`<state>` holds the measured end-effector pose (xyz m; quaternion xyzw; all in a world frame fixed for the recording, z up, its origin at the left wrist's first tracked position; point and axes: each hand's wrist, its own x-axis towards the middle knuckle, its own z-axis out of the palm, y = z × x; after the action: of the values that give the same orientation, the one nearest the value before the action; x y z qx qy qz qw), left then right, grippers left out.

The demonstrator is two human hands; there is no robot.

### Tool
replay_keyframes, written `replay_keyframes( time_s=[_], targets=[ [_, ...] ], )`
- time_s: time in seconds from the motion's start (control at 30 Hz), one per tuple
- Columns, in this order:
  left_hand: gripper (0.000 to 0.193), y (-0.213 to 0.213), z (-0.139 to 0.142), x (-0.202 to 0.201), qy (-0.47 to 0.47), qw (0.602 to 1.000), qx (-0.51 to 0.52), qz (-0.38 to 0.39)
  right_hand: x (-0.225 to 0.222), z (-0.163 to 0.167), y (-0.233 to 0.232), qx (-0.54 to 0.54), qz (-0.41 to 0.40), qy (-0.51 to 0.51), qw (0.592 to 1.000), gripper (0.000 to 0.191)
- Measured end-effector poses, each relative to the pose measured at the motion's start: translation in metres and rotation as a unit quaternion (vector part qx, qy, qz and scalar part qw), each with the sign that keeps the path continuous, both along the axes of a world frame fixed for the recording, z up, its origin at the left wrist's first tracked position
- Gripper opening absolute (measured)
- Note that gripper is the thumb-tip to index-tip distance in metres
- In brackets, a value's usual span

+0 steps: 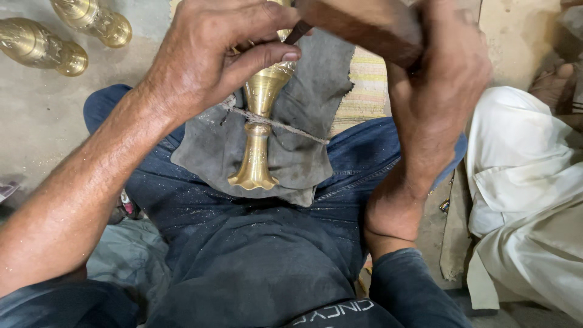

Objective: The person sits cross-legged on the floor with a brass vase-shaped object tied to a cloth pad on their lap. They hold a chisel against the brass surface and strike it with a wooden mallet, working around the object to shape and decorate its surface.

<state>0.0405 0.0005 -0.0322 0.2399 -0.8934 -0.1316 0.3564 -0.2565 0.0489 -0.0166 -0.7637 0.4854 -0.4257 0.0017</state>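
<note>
A brass vase point(258, 130) lies on a dark grey cloth point(303, 91) across my lap, its flared foot toward me. A rough cord point(285, 126) runs tight over its narrow stem. My left hand point(209, 58) pinches a thin dark metal tool point(297, 31) against the vase's upper body, thumb along the brass. My right hand point(440, 79) is raised and blurred, gripping a brown wooden mallet point(364, 27) just above the tool's end. The vase's top is hidden behind my hands.
Two more brass vases point(42, 45) point(94, 18) lie on the concrete floor at upper left. A person in white clothing point(528, 188) sits close on the right. A striped mat point(367, 85) shows beneath the cloth.
</note>
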Motion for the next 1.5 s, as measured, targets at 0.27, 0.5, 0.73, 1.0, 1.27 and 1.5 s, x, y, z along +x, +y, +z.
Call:
replay_keyframes(
  time_s=[0.27, 0.5, 0.73, 1.0, 1.27, 1.5],
  targets=[
    [0.028, -0.001, 0.003, 0.001, 0.022, 1.0, -0.004, -0.005, 0.004, 0.001, -0.004, 0.006, -0.036, -0.004, 0.999, 0.035],
    [0.028, 0.002, 0.009, 0.002, 0.029, 0.999, 0.023, 0.014, 0.009, 0.006, -0.002, 0.044, 0.013, -0.09, 0.995, 0.033],
    [0.03, 0.004, 0.01, -0.001, 0.04, 0.999, 0.015, -0.008, 0.006, 0.004, -0.001, 0.04, -0.04, -0.01, 0.998, 0.039],
    [0.027, 0.006, 0.007, 0.0, 0.06, 0.998, 0.025, 0.02, 0.01, -0.003, -0.002, 0.006, -0.044, 0.065, 0.997, 0.04],
    [0.019, 0.026, -0.034, 0.019, 0.388, 0.888, 0.175, 0.173, 0.04, -0.013, -0.022, 0.204, 0.041, -0.07, 0.976, 0.078],
    [0.027, 0.075, -0.073, 0.004, 0.511, 0.788, 0.242, 0.244, 0.079, -0.032, -0.04, 0.22, 0.096, 0.006, 0.971, 0.118]
  ],
)
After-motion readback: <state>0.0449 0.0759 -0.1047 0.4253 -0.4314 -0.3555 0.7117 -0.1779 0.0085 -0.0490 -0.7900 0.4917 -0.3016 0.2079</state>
